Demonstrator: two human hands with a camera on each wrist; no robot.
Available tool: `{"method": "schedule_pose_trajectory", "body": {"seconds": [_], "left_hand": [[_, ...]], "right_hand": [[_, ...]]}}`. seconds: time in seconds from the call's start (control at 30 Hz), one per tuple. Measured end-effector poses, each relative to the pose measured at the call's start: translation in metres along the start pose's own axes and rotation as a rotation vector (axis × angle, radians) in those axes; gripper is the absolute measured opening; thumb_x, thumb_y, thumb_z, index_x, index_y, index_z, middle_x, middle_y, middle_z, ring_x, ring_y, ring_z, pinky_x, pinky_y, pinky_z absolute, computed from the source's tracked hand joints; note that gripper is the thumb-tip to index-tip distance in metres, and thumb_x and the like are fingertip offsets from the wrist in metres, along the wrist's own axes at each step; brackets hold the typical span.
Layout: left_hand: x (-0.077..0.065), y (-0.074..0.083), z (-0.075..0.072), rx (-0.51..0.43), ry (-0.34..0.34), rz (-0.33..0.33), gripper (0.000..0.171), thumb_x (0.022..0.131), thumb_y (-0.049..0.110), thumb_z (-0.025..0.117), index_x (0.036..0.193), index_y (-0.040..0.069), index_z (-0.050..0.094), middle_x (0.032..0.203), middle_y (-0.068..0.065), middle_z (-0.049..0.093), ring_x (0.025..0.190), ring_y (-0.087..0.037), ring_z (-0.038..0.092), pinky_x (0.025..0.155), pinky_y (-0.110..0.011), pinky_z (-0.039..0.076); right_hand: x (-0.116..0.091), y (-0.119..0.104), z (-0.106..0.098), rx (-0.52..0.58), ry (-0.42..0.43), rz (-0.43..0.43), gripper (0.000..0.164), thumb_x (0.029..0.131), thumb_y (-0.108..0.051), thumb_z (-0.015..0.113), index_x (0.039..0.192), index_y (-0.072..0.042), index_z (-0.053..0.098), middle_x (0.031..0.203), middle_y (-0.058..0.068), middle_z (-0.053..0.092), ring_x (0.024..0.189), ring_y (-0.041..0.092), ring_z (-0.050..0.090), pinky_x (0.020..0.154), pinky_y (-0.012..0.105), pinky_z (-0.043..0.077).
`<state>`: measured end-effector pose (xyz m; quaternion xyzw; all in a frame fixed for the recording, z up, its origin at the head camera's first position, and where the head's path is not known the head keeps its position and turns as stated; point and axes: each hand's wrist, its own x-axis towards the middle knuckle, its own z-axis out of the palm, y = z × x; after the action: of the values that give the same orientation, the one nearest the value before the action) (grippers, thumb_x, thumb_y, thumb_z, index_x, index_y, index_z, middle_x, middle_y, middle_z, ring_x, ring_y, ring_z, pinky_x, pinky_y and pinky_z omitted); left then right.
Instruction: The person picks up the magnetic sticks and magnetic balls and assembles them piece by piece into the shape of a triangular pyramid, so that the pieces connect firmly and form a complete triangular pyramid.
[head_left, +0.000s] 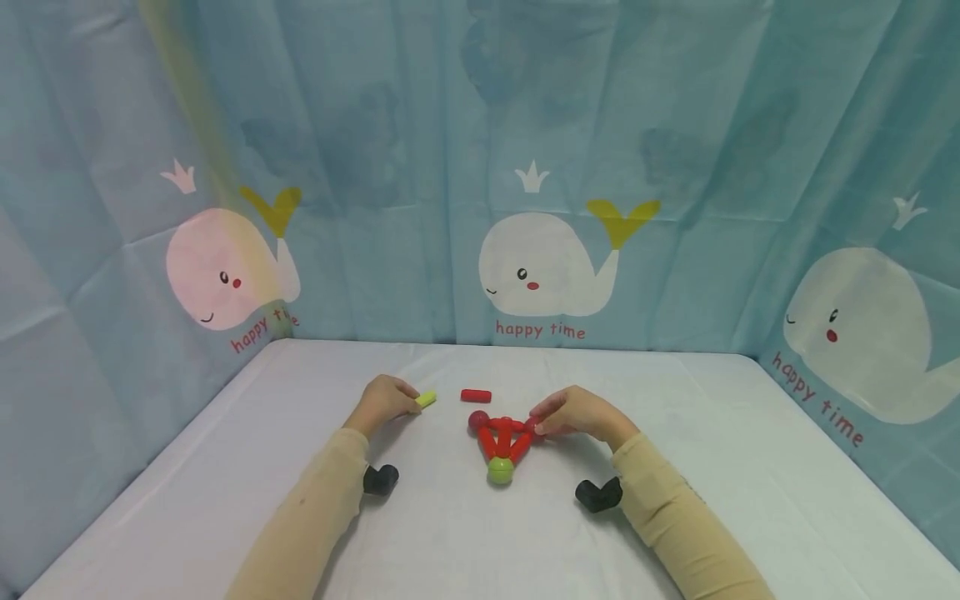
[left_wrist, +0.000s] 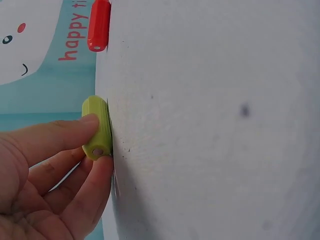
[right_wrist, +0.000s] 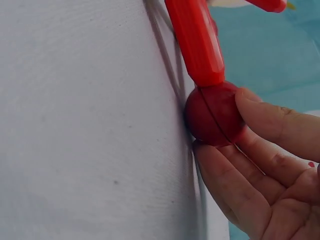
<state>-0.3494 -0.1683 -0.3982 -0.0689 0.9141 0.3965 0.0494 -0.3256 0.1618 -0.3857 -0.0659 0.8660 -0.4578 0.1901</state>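
Observation:
My left hand [head_left: 390, 397] pinches a yellow-green magnetic rod [left_wrist: 97, 130] between thumb and fingers, low at the white tabletop. The rod is ribbed, with a round metallic spot in its end. To the right, my right hand [head_left: 581, 412] grips a dark red ball [right_wrist: 212, 115] at one corner of a frame of red rods [head_left: 504, 442] and balls. Another dark red ball [head_left: 477, 421] forms its left corner, and a green ball [head_left: 500, 471] its near corner. In the right wrist view, a red rod [right_wrist: 197, 45] meets the held ball.
One loose red rod [head_left: 476, 396] lies on the white-covered table [head_left: 480, 550] behind the frame, between the hands. A blue curtain [head_left: 405, 250] printed with whales surrounds the table at the back and sides. Dark wrist-worn pieces [head_left: 600, 495] jut inward near both sleeves.

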Motion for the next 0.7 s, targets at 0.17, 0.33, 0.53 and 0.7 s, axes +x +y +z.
{"method": "schedule_pose_trajectory", "body": {"seconds": [0.17, 0.33, 0.53, 0.7], "left_hand": [[0.002, 0.001, -0.005, -0.027, 0.001, -0.005, 0.029, 0.085, 0.012, 0.072, 0.113, 0.003, 0.073, 0.119, -0.016, 0.067, 0.096, -0.023, 0.063, 0.085, -0.034, 0.053], [-0.002, 0.010, -0.004, -0.065, 0.012, 0.065, 0.031, 0.087, 0.019, 0.072, 0.116, 0.006, 0.073, 0.122, -0.015, 0.068, 0.111, -0.029, 0.060, 0.098, -0.046, 0.048], [-0.007, 0.025, 0.007, -0.114, -0.003, 0.108, 0.031, 0.088, 0.022, 0.073, 0.116, 0.010, 0.073, 0.124, -0.013, 0.068, 0.113, -0.029, 0.059, 0.102, -0.048, 0.048], [-0.012, 0.032, 0.016, -0.149, -0.036, 0.070, 0.029, 0.088, 0.023, 0.074, 0.115, 0.014, 0.074, 0.123, -0.010, 0.068, 0.110, -0.027, 0.060, 0.099, -0.046, 0.050]], "right_hand": [[-0.001, 0.001, 0.001, -0.012, 0.038, 0.019, 0.027, 0.085, -0.014, 0.076, 0.111, -0.007, 0.074, 0.103, 0.004, 0.076, 0.088, 0.014, 0.068, 0.086, 0.032, 0.057], [-0.003, -0.004, 0.003, -0.076, 0.092, 0.047, 0.023, 0.085, -0.016, 0.077, 0.107, -0.008, 0.076, 0.097, 0.002, 0.076, 0.084, 0.014, 0.068, 0.082, 0.031, 0.057], [-0.002, -0.004, 0.003, -0.070, 0.109, 0.068, 0.024, 0.085, -0.017, 0.077, 0.108, -0.009, 0.076, 0.097, 0.002, 0.077, 0.085, 0.012, 0.069, 0.085, 0.031, 0.057], [0.000, -0.002, 0.004, -0.065, 0.118, 0.082, 0.025, 0.084, -0.023, 0.079, 0.106, -0.011, 0.077, 0.094, 0.001, 0.077, 0.084, 0.012, 0.069, 0.083, 0.031, 0.057]]}}
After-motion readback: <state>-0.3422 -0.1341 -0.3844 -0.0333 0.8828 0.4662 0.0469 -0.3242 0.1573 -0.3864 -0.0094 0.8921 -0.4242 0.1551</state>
